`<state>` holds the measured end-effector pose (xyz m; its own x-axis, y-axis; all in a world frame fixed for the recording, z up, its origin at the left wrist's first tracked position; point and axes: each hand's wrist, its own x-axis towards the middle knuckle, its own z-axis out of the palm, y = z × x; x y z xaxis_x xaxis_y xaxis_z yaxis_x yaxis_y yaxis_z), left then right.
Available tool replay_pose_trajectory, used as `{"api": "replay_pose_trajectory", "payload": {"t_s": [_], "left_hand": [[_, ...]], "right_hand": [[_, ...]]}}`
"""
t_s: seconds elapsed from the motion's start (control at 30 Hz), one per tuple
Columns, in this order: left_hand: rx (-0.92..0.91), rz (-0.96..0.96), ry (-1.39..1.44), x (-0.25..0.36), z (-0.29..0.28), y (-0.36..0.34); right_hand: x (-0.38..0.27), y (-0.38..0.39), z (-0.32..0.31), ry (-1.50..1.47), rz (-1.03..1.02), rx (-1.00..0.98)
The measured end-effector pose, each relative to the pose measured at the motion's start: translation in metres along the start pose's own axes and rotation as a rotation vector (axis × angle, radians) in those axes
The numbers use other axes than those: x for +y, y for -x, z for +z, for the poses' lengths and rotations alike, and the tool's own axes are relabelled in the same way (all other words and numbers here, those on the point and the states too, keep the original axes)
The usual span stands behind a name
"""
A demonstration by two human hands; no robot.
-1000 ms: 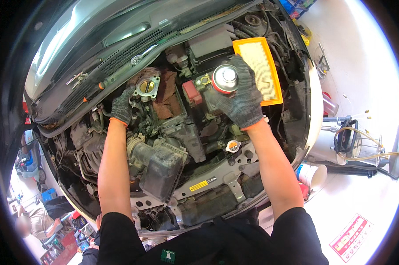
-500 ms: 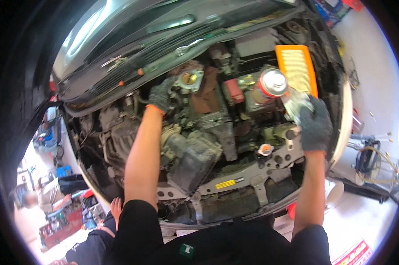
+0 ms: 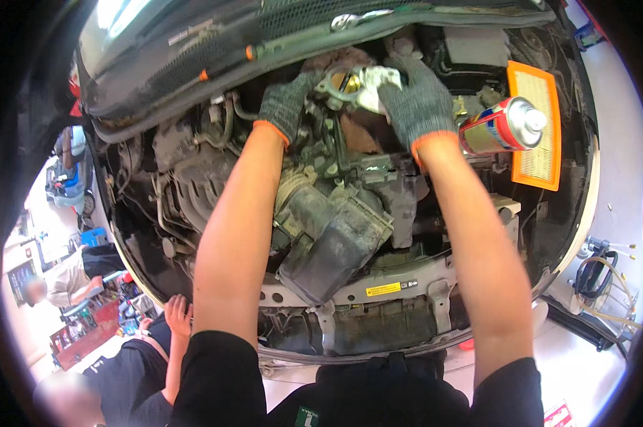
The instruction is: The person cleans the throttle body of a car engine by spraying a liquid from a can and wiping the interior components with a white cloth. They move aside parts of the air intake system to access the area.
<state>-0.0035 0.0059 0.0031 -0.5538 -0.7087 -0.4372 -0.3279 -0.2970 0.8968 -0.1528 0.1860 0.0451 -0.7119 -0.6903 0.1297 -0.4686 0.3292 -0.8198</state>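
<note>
My left hand [image 3: 286, 105], in a dark grey glove with an orange cuff, grips the left side of the metal throttle body [image 3: 327, 87]. Brass-coloured metal shows inside the round bore. My right hand [image 3: 422, 103], gloved the same way, pinches a crumpled white rag [image 3: 375, 87] against the right side of the bore. Its fingertips are partly hidden by the rag. Right of that hand a red and gold spray can [image 3: 486, 134] with a silver top stands on the battery area. Behind the can lies an orange-framed air filter [image 3: 538, 169].
A dusty black air intake housing [image 3: 339, 242] lies loose in front of the engine. Across the front runs a metal crossmember [image 3: 353, 293] with a yellow label. A spanner [image 3: 357, 20] rests on the cowl. At the lower left another person [image 3: 133, 370] has a hand near the fender.
My right hand has moved left from beside the spray can to the throttle body, bringing the white rag against it. My left hand stays at the throttle body. The view has shifted slightly.
</note>
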Motion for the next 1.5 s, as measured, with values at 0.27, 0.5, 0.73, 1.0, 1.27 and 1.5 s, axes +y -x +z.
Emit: {"api": "replay_pose_trajectory", "payload": {"t_s": [0.27, 0.5, 0.73, 1.0, 1.27, 1.5], "left_hand": [[-0.063, 0.030, -0.378, 0.014, 0.016, 0.016], [0.058, 0.254, -0.410, 0.000, 0.008, -0.011], [0.201, 0.467, -0.516, -0.014, 0.008, -0.026], [0.149, 0.404, -0.672, -0.018, 0.009, -0.025], [0.199, 0.406, -0.610, -0.013, 0.015, -0.014], [0.162, 0.398, -0.557, -0.002, 0.013, -0.001]], "right_hand": [[0.013, -0.065, 0.030, 0.620, -0.282, -0.302], [-0.022, -0.064, 0.011, 0.405, 0.134, -0.391], [0.002, -0.054, 0.043, 0.749, -0.237, -0.181], [-0.023, -0.090, 0.050, 0.925, 0.116, -0.744], [-0.008, -0.091, 0.050, 1.108, -0.187, -0.556], [-0.005, -0.097, 0.064, 1.193, 0.014, -0.646]]}}
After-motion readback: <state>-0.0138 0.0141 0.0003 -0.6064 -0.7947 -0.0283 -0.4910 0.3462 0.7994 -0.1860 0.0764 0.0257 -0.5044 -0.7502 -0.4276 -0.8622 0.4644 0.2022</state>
